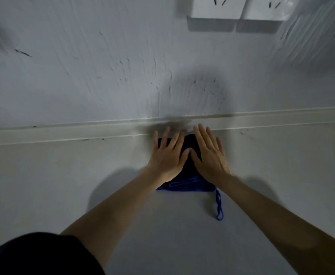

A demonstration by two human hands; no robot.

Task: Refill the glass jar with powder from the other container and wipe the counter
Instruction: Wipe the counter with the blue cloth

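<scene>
A dark blue cloth (186, 184) lies folded on the pale counter (63, 185), close to the raised strip at the back wall. My left hand (167, 153) and my right hand (209, 153) rest flat on top of it, side by side, fingers spread and pointing at the wall. The thumbs nearly touch over the cloth's middle. A blue hanging loop (219, 205) trails from the cloth's near right corner. No glass jar and no other container is in view.
A raised backsplash strip (83, 132) runs across where counter meets wall. The wall (103, 66) is whitish with dark specks. Two white wall sockets (240, 6) sit at the top right. A dark sleeve (33, 257) fills the lower left corner.
</scene>
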